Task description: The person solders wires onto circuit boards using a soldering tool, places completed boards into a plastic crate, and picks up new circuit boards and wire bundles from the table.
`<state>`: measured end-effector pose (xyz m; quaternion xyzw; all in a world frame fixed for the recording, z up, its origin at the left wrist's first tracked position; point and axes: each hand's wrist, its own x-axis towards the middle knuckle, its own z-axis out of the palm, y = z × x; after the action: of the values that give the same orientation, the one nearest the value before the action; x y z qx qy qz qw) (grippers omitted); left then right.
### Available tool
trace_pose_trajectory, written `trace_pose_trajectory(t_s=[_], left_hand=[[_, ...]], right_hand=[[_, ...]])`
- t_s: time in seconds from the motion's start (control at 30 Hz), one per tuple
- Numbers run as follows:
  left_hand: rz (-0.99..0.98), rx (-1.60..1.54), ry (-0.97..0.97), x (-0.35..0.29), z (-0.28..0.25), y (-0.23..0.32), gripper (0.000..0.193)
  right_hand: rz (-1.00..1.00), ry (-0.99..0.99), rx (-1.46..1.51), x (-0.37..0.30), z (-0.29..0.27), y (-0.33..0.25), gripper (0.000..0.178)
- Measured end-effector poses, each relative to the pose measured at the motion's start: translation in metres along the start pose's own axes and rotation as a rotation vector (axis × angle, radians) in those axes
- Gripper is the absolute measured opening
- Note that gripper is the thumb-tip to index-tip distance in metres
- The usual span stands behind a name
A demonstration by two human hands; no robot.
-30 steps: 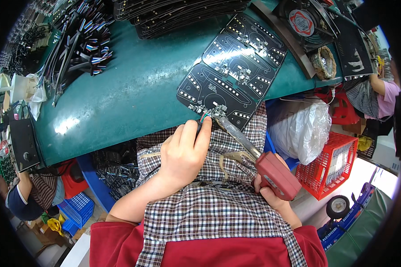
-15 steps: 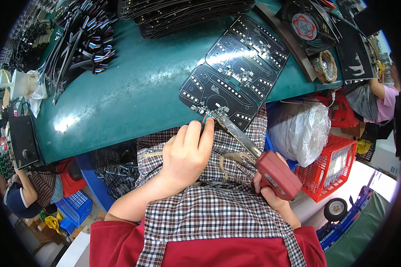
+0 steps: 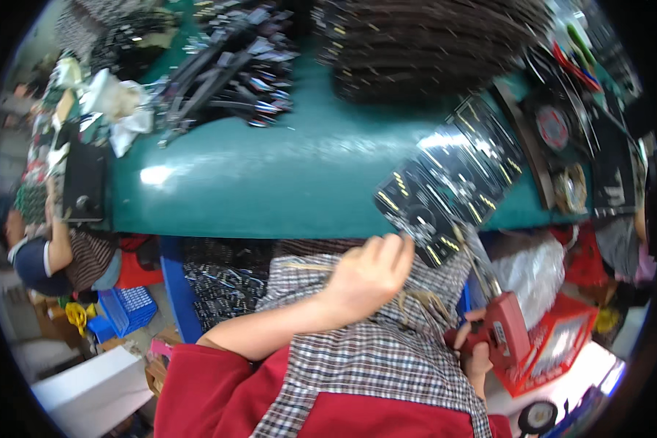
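A panel of black circuit boards lies aslant on the green table, its near corner jutting past the edge. At that corner my left hand is closed, fingertips pinched at thin coloured wires that motion now blurs. My right hand grips the red handle of a soldering gun over my checked apron. The gun's metal barrel slants up towards the panel's near edge. Its tip is smeared and appears to the right of my left fingertips; contact with the board cannot be made out.
Stacked black boards stand behind the panel, with cable bundles farther left. A fan and dark bar border the right. Below are a blue bin of parts and red crate. Another person sits far left.
The whole view has swung, so table, boards and both hands appear farther right and lower, with blur. The gun's tip has drawn right, away from my left fingertips.
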<state>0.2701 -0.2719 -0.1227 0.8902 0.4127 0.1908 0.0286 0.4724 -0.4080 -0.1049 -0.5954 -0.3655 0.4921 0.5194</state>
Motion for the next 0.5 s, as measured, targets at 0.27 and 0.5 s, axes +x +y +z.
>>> trace_pose_trajectory(t_s=[0.27,0.5], left_hand=[[-0.409,0.167,0.449,0.055,-0.054,-0.140,0.014],[-0.126,0.365,0.454,0.088,-0.056,-0.216,0.013]], right_hand=[[-0.181,0.050,0.004,0.017,-0.011,0.015,0.061],[-0.142,0.083,0.027,0.012,-0.002,0.012,0.064]])
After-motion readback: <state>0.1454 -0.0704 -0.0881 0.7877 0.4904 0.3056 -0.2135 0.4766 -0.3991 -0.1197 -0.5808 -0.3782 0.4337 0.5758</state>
